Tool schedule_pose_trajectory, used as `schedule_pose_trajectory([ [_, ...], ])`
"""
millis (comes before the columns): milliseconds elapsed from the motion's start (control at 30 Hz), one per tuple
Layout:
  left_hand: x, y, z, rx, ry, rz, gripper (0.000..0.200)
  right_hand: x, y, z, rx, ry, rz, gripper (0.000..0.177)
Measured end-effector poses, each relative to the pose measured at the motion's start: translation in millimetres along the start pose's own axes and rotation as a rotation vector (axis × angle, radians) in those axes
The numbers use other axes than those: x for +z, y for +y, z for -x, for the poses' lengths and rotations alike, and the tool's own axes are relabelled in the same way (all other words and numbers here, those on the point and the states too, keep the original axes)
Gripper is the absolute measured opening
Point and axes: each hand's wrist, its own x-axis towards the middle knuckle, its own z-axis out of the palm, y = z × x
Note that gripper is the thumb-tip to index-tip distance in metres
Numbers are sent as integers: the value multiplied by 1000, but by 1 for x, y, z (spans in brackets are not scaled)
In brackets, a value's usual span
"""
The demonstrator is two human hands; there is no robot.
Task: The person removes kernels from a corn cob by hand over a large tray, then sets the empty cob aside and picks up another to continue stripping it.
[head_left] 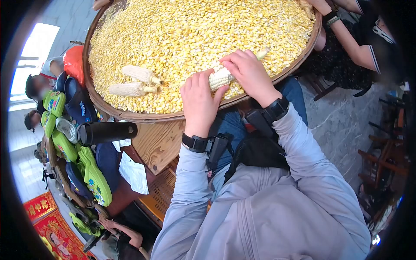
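Note:
A pale ear of corn (220,79) lies across the near side of a wide round basket tray (143,116), just above loose yellow kernels (195,41). My left hand (200,99) grips its left end, the thumb on the near side and the fingers over the top. Around its right part my right hand (250,74) is closed, with a greenish tip (263,53) sticking out beyond the fingers. Rows of kernels show between the two hands. To the left, two bare cobs (141,74) (130,89) rest on the kernels.
Left of the tray stand a black tumbler (108,132), green clogs (93,175) and dark blue clogs (80,104). A white packet (133,172) lies near a wooden surface (158,141). Another person's arm (351,45) reaches in at the upper right. Wooden stools (381,156) stand at right.

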Motion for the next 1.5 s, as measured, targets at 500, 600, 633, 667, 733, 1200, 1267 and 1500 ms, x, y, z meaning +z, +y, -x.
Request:
schedule_pose_trajectory([
  [500,-1,0,0,-5,-8,-2,54,6,-2,-2,37,-9,114,24],
  [600,1,-1,0,-13,-17,-15,54,0,-3,0,45,-38,-41,22],
  [633,1,-1,0,-14,-16,-15,54,-3,-4,0,44,-40,-42,22],
  [667,1,-1,0,-4,-5,-9,54,-6,-4,1,0,-47,-41,24],
  [733,0,-1,1,6,5,-2,54,-7,-4,2,-42,-56,-40,26],
  [1200,2,0,1,6,17,-30,55,8,-11,-7,183,-7,68,38],
  [1267,2,0,1,3,15,-27,54,5,-11,-4,158,1,21,39],
  [1500,3,-1,1,6,28,-13,52,4,-9,1,75,18,17,42],
])
